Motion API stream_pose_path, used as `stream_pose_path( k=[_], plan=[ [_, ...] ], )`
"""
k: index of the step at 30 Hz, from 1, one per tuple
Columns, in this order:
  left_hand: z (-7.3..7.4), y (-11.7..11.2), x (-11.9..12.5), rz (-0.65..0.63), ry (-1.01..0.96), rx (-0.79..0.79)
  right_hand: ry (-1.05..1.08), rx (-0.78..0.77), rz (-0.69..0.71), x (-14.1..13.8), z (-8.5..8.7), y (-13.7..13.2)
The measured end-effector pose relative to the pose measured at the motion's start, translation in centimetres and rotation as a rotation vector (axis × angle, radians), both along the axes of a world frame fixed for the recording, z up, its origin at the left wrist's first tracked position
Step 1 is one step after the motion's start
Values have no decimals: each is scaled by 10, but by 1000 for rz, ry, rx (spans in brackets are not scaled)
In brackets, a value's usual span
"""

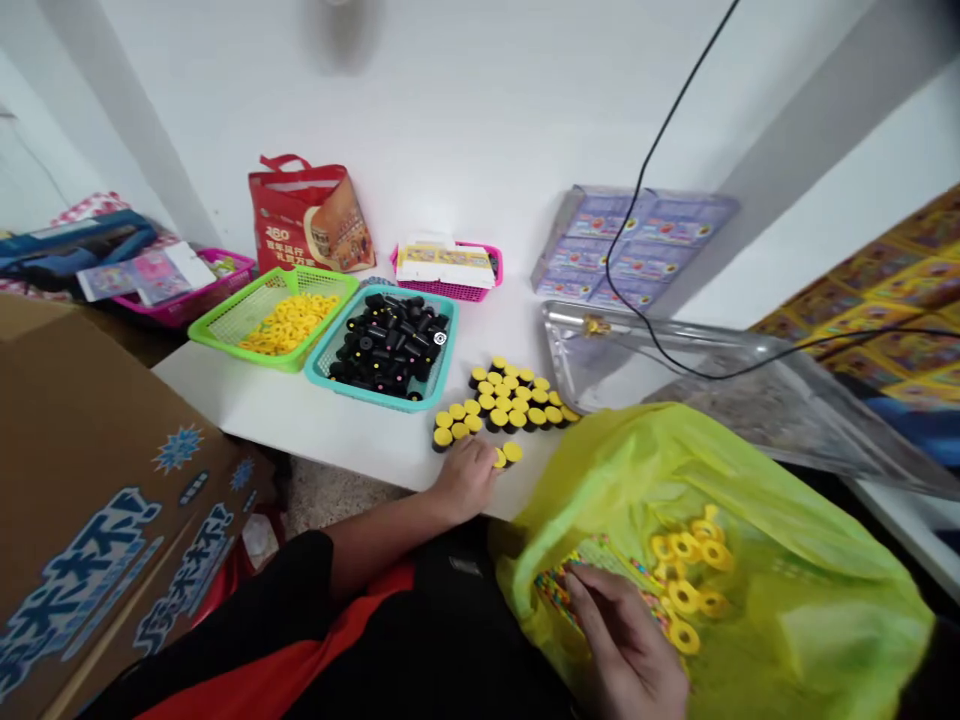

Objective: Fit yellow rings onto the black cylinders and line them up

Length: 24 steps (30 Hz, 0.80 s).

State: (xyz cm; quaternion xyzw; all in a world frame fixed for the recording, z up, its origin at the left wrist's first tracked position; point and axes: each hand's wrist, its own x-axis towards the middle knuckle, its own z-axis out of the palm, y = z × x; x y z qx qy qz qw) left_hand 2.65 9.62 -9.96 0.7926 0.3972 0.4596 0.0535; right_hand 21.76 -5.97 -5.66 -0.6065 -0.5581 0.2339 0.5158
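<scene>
My left hand (466, 478) rests at the near edge of the white table (330, 420), fingers curled over a yellow-capped black piece (505, 455). Beyond it stands a cluster of several yellow-capped black cylinders (510, 398). My right hand (626, 640) reaches into a yellow-green plastic bag (750, 500) on my lap, fingers bent on a sheet of small multicoloured beads (559, 590). Several yellow rings (686, 575) lie in the bag beside it.
A teal basket (322, 372) of black cylinders and a green basket (225, 330) of yellow rings sit at the left of the table. Behind are a red bag (307, 215), a pink basket (450, 288) and a clear tray (750, 400). A cardboard box (97, 480) stands left.
</scene>
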Motion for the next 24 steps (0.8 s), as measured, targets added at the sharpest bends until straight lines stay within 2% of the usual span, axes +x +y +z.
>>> stream_pose_path(
  k=[3, 5, 8, 10, 13, 14, 15, 16, 19, 21, 24],
  plan=[
    [6, -7, 0, 33, 39, -22, -4, -11, 13, 1, 0, -1],
    [15, -14, -6, 27, 33, -11, -16, -5, 18, 2, 0, -3],
    [42, -12, -29, 57, -6, 43, -30, 21, 25, 4, -1, -3],
    [68, 5, -54, 211, 14, 33, -31, 41, 16, 4, -1, -3],
    [111, 43, -99, 557, 236, -236, -22, 66, -6, 1, 2, -1],
    [123, 55, -112, 600, 371, -383, -15, 80, -11, -1, 4, -1],
    [132, 65, -123, 573, 520, -545, -10, 94, -11, -4, 6, -1],
    [140, 73, -131, 514, 578, -616, -7, 111, -9, -7, 8, -1],
    [149, 86, -144, 339, 673, -670, -48, 117, 18, -15, 17, 0],
    [148, 92, -146, 373, 665, -632, -101, 137, 25, -19, 22, 1],
    [144, 104, -143, 450, 687, -716, -141, 145, 35, -22, 23, 5]
  ],
)
